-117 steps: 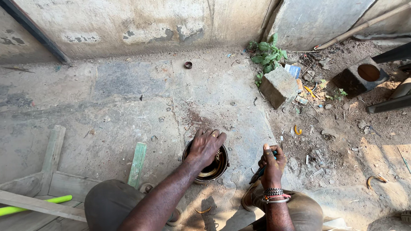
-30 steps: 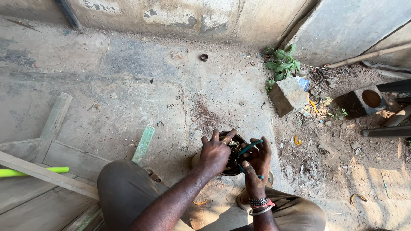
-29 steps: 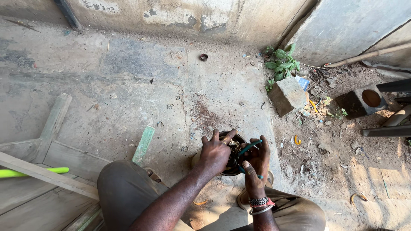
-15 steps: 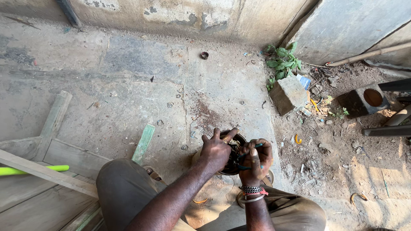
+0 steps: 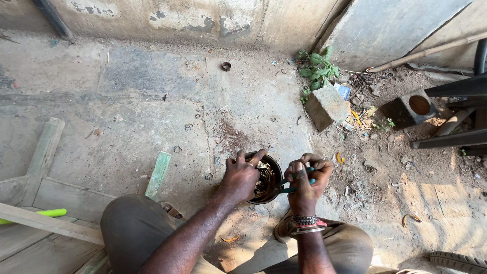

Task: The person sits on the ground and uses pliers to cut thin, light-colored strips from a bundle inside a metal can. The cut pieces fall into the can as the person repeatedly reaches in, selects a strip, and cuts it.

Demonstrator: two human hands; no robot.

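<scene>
A round dark metal tin [image 5: 268, 178], filled with thin brownish strips, is being steadied on the rough concrete floor [image 5: 127, 111] by the left hand [image 5: 241, 176], fingers spread over its rim. Blue-handled pliers [image 5: 299, 183] are being gripped in the right hand [image 5: 306, 180], fingers curled tight, just beside the tin.

A single head-worn camera looks steeply down from above the person's own knees, facing forward across the concrete floor [image 5: 127, 116] towards the stained wall [image 5: 203, 18] that runs along the top edge well beyond the hands. The left hand [image 5: 241, 177] and right hand [image 5: 304, 182] sit just below the middle of the frame, near enough for single fingers to be told apart. Left of the hands the view takes in wooden planks [image 5: 45, 152], right of them rubble and a concrete block [image 5: 326, 106].
</scene>
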